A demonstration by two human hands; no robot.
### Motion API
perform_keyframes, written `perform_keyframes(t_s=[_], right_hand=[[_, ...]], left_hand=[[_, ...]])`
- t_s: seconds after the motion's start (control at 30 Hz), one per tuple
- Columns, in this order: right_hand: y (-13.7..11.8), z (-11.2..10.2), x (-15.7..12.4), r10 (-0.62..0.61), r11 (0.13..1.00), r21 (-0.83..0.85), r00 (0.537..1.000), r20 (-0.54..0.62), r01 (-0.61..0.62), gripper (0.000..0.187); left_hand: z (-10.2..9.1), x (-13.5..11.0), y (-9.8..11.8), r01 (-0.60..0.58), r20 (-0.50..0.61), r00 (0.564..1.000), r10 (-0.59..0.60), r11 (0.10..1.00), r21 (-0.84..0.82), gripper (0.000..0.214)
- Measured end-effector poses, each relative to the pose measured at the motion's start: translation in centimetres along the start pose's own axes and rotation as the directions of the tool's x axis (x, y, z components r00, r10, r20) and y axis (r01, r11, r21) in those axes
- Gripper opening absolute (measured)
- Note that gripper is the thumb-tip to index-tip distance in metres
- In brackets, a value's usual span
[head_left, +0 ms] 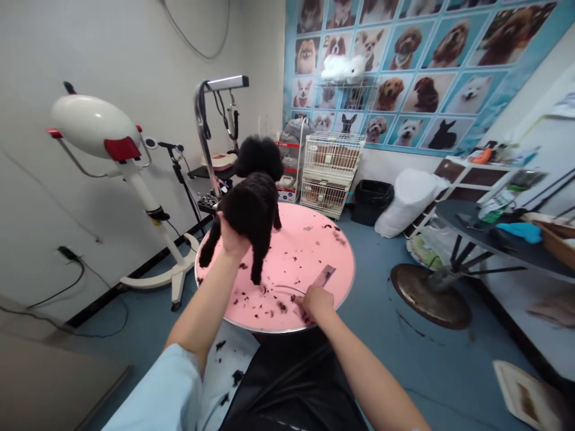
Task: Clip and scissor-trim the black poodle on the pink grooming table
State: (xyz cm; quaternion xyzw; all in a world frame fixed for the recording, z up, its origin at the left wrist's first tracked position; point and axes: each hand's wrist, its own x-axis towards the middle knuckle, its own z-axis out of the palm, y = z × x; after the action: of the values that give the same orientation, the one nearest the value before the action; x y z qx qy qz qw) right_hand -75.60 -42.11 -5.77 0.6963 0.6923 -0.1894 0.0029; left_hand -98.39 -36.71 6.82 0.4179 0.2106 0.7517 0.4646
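Note:
A black curly-coated dog stands on a round pink grooming table, with its rear toward me. My left hand is closed around its hindquarters near the thigh; most of its fingers are hidden by the fur. Low over the table's near right part, my right hand is closed on curved scissors, whose slim blade points left. A comb lies beneath this hand and sticks out on both sides. Whether the fingers also grip the comb, I cannot tell. Tufts of cut black hair are scattered over the tabletop.
A metal grooming arm with hanging straps rises behind the dog. To the left stands a white dryer on a wheeled base. Stacked cages and a black bin are at the back; a dark round table is on the right.

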Motion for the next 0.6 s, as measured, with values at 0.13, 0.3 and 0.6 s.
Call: perform_keyframes(t_s=[0.13, 0.3, 0.6], right_hand=[[1.0, -0.7, 0.3, 0.063, 0.994, 0.093, 0.998, -0.017, -0.061, 0.056], [1.1, -0.4, -2.3, -0.035, 0.998, 0.043, 0.998, -0.055, 0.038, 0.025], [-1.0, -2.9, 6.0, -0.318, 0.948, -0.015, 0.947, -0.053, 0.317, 0.013]], left_hand=[[-3.4, 1.0, 4.0, -0.023, 0.094, 0.995, 0.024, 1.000, -0.016, 0.059], [-8.8, 1.7, 5.6, 0.151, -0.093, 0.985, -0.142, 0.985, 0.090, 0.057], [-13.3, -3.8, 5.0, 0.037, -0.660, 0.669, 0.342, 0.871, 0.490, 0.019]])
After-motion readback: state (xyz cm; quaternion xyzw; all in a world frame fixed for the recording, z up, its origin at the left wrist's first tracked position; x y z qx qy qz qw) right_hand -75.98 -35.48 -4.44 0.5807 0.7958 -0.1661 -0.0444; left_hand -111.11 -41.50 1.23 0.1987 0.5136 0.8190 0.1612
